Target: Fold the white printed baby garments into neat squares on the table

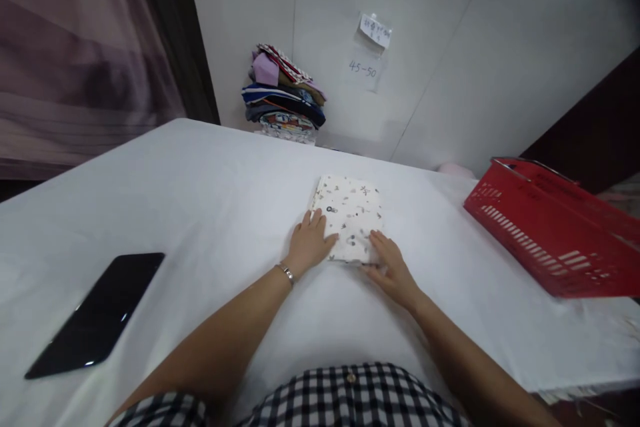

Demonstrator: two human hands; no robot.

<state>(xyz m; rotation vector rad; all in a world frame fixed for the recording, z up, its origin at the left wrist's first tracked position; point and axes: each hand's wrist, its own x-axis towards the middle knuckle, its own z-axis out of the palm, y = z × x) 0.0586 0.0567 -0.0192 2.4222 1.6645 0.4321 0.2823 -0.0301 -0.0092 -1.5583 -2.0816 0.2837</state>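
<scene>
A small folded white cloth with a dark print (350, 210) lies flat on the white table (210, 200), near the middle. My left hand (311, 240) rests on its near left corner, fingers stretched flat. My right hand (391, 267) lies at its near right corner, fingers extended onto the cloth's edge. Neither hand grips anything. A metal bracelet sits on my left wrist.
A black phone (100, 310) lies face up at the near left. A red plastic basket (555, 227) stands at the right edge. A stack of folded coloured clothes (284, 97) sits at the back against the white wall, beside paper labels (375, 30).
</scene>
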